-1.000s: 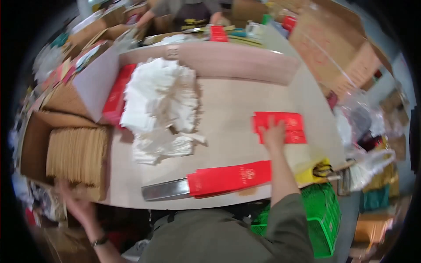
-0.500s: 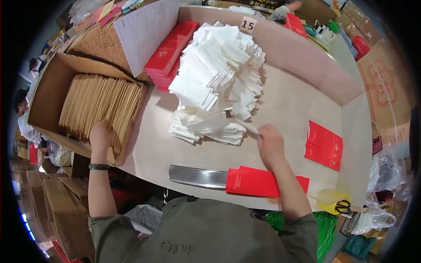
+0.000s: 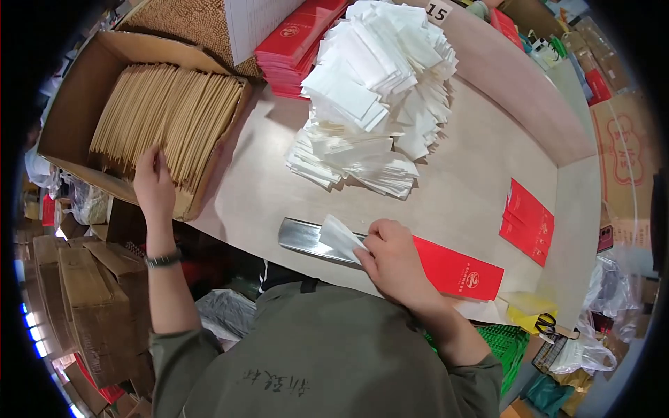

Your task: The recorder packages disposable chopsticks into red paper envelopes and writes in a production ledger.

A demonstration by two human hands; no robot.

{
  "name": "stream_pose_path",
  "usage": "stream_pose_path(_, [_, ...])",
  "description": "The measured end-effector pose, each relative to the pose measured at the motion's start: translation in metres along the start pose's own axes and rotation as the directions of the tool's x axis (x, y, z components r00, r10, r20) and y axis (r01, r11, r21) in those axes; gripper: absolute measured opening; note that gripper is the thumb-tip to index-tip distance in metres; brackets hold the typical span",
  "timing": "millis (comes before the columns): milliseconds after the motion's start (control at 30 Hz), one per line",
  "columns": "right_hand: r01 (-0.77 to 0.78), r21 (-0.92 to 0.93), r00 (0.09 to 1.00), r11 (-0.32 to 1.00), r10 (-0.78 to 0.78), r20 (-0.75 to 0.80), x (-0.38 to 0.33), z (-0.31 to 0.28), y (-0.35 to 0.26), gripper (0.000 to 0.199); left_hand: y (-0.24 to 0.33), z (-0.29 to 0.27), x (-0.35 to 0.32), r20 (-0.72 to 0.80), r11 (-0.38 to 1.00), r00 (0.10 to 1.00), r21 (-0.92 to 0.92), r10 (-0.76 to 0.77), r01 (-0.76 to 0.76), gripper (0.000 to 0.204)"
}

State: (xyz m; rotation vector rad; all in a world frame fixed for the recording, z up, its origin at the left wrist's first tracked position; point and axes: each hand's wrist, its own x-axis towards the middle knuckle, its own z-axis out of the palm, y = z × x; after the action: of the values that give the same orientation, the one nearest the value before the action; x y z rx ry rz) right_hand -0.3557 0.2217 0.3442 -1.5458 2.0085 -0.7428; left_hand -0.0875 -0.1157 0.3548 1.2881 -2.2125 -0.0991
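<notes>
My left hand (image 3: 155,182) is at the near edge of the thin wooden sticks (image 3: 167,115), chopstick-like, packed upright in an open cardboard box (image 3: 66,125). Its thumb and fingers pinch together at the stick ends; how many sticks they grip is hidden. At the table's front edge, my right hand (image 3: 394,261) grips a folded white napkin (image 3: 338,237) between thumb and fingers. The napkin slants over a shiny metal strip (image 3: 298,238) with raised edges. Red paper sleeves (image 3: 460,269) lie at the strip's right end, partly under my right hand and forearm.
A loose heap of white napkins (image 3: 376,90) fills the table's middle. Stacked red sleeves (image 3: 296,42) stand behind the box, and more red sleeves (image 3: 527,223) lie at the right. Black-handled scissors (image 3: 546,322) hang by yellow plastic. A low partition (image 3: 516,83) borders the back.
My right hand has come from the napkin heap toward me, bringing a napkin over the metal strip. My left hand stays at the sticks. The whole view has shifted.
</notes>
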Motion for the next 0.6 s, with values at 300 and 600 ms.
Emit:
stream_pose_path(300, [0.087,-0.207,0.977,0.974,-0.124,-0.173,-0.021,-0.017,0.001,0.035,0.072,-0.004,-0.107,0.746,0.47,0.601,-0.657,0.288,0.59,0.013])
stream_pose_path(600, [0.205,-0.185,0.974,0.961,-0.219,-0.058,-0.04,-0.011,0.031,0.037,0.155,0.041,-0.115,0.584,0.732,0.656,-0.678,0.478,0.069,0.011])
